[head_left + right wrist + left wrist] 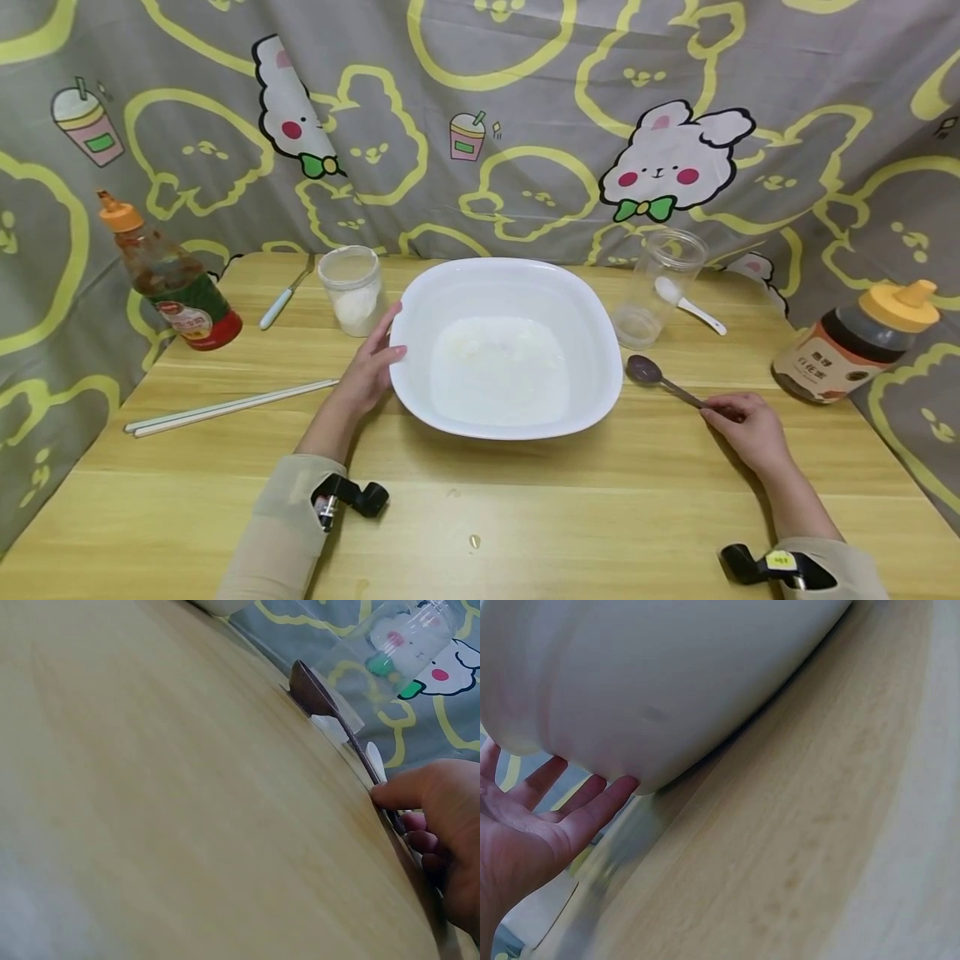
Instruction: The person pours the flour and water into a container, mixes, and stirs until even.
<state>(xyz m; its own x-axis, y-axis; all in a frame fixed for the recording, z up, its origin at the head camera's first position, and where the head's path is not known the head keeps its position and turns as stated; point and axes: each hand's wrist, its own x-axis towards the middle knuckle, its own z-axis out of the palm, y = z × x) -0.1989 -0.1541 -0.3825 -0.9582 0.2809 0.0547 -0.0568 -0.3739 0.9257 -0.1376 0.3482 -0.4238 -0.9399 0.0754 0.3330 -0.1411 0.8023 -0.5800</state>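
A white basin (pixel 506 271) stands mid-table, with a pale white layer in its bottom; whether powder or liquid I cannot tell. My left hand (pixel 371 367) holds its left side, thumb over the rim. In the left wrist view the fingertips (pixel 626 784) touch the outer wall. To the right, my right hand (pixel 752 429) pinches the handle end of a dark brown spoon (pixel 643 369). Its bowl lies near the basin's right side. A clear jar (pixel 637 304) and a white spoon (pixel 701 315) are behind it.
A jar of white powder (pixel 356 304) stands left of the basin. Further left are chopsticks (pixel 232 406), a blue-handled utensil (pixel 277 308) and a red sauce bottle (pixel 183 292). A dark, yellow-capped squeeze bottle (pixel 840 354) stands far right. A patterned curtain (pixel 525 108) hangs behind the table.
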